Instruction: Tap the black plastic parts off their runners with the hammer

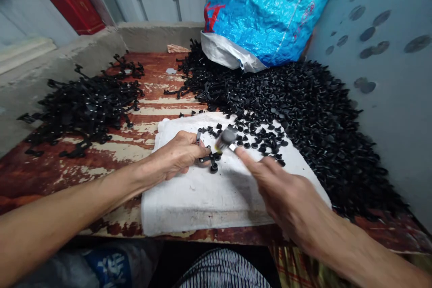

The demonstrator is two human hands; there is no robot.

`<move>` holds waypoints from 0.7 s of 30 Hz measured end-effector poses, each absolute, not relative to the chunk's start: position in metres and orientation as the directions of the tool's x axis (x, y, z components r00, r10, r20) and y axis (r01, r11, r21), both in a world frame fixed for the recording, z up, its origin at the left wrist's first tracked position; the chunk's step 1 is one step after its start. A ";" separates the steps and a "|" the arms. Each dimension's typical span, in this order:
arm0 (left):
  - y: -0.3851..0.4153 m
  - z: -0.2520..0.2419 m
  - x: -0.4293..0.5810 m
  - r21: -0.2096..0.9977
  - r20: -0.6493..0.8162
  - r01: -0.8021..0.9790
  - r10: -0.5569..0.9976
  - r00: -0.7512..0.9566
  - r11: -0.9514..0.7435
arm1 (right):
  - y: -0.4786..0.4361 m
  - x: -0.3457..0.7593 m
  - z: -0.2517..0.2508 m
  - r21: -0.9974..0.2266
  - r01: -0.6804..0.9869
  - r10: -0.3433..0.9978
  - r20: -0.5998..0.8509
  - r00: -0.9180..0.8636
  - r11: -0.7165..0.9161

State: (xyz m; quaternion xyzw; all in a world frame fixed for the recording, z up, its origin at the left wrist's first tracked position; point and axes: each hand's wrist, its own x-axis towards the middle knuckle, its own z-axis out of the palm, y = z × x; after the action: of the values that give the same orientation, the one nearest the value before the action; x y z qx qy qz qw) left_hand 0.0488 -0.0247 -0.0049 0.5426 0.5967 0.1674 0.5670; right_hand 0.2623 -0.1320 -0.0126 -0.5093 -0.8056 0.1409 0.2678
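- A black plastic branch [211, 155] with little round caps on its ends lies on the white cloth [202, 198], near the cloth's far edge.
- The left hand [178, 153] pinches the branch and holds it down on the cloth. Its fingers curl around the left end.
- The branch's long side runs left to right, from the left hand toward the right hand.
- The right hand [286, 198] grips a small tool [225, 138] with a dark, blurry head. The tool sits just above the right end of the branch.
- The left hand is nearer the branch. The right hand comes in from the near right corner of the cloth.
- Loose black caps [266, 139] lie on the cloth just past the tool.
- A big heap of caps [320, 117] fills the right side of the worn red table [114, 144].
- A pile of bare branches [87, 103] sits at the left side.
- A blue bag [270, 9] leans at the far right corner.
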 end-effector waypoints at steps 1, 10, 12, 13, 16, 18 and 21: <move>-0.024 -0.005 0.049 0.817 -0.487 0.464 0.839 0.242 0.341 | -0.131 0.262 -0.014 -0.491 0.741 0.889 0.275 -0.367 0.458; -0.022 -0.006 0.047 0.793 -0.488 0.521 0.842 0.232 0.316 | -0.138 0.260 0.001 -0.479 0.708 0.835 0.461 -0.300 0.519; -0.022 -0.007 0.046 0.812 -0.469 0.501 0.845 0.258 0.298 | -0.140 0.259 0.000 -0.485 0.703 0.831 0.476 -0.287 0.520; -0.022 -0.007 0.046 0.819 -0.466 0.490 0.845 0.264 0.298 | -0.139 0.259 -0.003 -0.487 0.708 0.838 0.465 -0.286 0.512; -0.023 -0.007 0.046 0.816 -0.491 0.469 0.834 0.253 0.338 | -0.137 0.261 -0.015 -0.473 0.729 0.860 0.386 -0.334 0.495; -0.023 -0.007 0.047 0.801 -0.522 0.464 0.820 0.232 0.379 | -0.135 0.263 -0.020 -0.471 0.730 0.866 0.334 -0.373 0.496; -0.025 -0.004 0.050 0.783 -0.552 0.456 0.811 0.194 0.424 | -0.136 0.265 -0.021 -0.513 0.719 0.879 0.358 -0.316 0.468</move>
State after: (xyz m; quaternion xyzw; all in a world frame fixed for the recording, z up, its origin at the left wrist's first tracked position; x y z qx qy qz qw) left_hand 0.0497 -0.0245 -0.0040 0.5143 0.6157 0.1537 0.5768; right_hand 0.2654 -0.1361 -0.0208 -0.4990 -0.8006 0.1304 0.3050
